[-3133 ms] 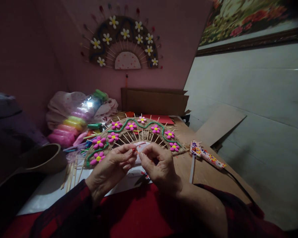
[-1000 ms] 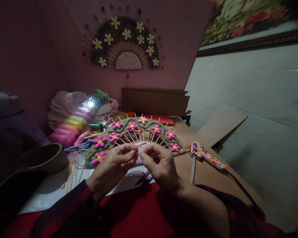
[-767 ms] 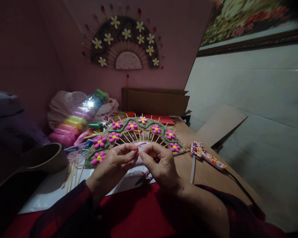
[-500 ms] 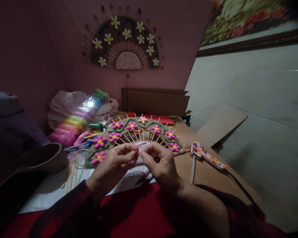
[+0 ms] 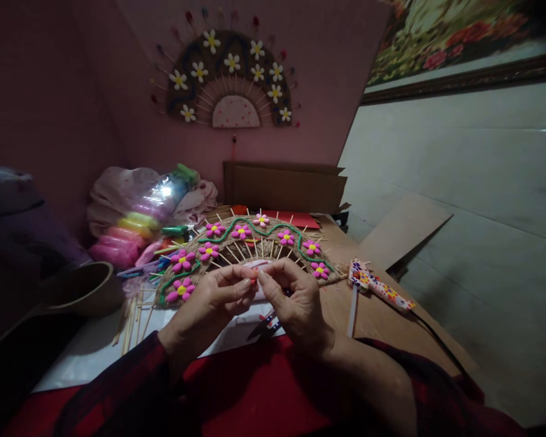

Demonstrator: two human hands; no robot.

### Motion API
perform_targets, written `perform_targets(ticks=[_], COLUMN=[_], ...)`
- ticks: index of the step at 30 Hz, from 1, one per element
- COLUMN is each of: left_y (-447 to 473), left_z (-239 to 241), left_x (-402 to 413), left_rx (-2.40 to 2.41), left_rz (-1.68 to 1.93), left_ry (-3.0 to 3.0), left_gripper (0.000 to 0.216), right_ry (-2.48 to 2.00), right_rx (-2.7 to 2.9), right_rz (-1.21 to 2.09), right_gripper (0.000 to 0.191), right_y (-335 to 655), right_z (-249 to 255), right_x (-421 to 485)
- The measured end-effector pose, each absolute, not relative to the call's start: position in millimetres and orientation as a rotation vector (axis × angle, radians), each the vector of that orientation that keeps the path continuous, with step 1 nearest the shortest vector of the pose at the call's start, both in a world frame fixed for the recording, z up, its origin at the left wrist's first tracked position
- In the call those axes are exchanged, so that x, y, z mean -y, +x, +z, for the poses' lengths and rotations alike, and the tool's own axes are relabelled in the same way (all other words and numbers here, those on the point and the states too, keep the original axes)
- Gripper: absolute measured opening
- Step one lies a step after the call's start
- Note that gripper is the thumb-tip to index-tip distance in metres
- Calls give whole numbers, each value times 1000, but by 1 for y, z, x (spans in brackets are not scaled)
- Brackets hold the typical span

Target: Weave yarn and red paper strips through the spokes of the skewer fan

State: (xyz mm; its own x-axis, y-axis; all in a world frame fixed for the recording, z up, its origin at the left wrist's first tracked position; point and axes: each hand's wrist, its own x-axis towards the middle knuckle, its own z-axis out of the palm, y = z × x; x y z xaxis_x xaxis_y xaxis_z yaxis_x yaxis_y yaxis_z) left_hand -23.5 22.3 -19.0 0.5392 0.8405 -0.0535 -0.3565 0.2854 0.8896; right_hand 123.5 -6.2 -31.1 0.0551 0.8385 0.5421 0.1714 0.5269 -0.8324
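Observation:
My left hand point(image 5: 209, 300) and my right hand point(image 5: 298, 306) meet at their fingertips, both closed in a pinch. Between them is a small red piece of clay point(image 5: 255, 278), mostly covered by the fingers. Just behind the hands stands a half-round, twine-wrapped fan point(image 5: 273, 229) with pink clay flowers point(image 5: 208, 251), a wavy green strand point(image 5: 230, 228) and thin wooden sticks poking out of its edge. The pale centre of the fan is partly hidden by my hands. Below the fingers, a dark-bladed tool with a dotted handle point(image 5: 271, 321) lies on the white sheet.
On the right lies a flower-patterned glue gun point(image 5: 377, 286) with a cord. Loose sticks point(image 5: 130, 321) and a round tube point(image 5: 88, 291) are at left. Bags of coloured clay point(image 5: 131, 233) sit behind them. Cardboard point(image 5: 282, 185) stands at the back; a finished fan point(image 5: 230, 67) hangs above.
My fingertips have shifted slightly and close more over the red piece, so less of it shows. Nothing else has visibly moved.

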Motion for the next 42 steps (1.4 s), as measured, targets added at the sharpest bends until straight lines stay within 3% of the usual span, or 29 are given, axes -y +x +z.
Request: perform_targets(ticks=[9, 20, 31, 42], left_y=[-22, -21, -24, -24], left_z=[-17, -17, -14, -14], left_x=[-22, -20, -22, -21], left_rx=[-544, -546, -563, -521], left_rz=[873, 851, 985, 937], left_ry=[858, 751, 812, 867], left_gripper=[13, 20, 20, 16], right_ry=[-880, -888, -902, -934], right_rx=[1501, 1564, 1436, 1485], right_rz=[658, 433, 614, 588], right_gripper=[11, 7, 11, 13], right_y=[121, 121, 123, 121], right_z=[-32, -38, -27, -25], right_x=[5, 7, 11, 14])
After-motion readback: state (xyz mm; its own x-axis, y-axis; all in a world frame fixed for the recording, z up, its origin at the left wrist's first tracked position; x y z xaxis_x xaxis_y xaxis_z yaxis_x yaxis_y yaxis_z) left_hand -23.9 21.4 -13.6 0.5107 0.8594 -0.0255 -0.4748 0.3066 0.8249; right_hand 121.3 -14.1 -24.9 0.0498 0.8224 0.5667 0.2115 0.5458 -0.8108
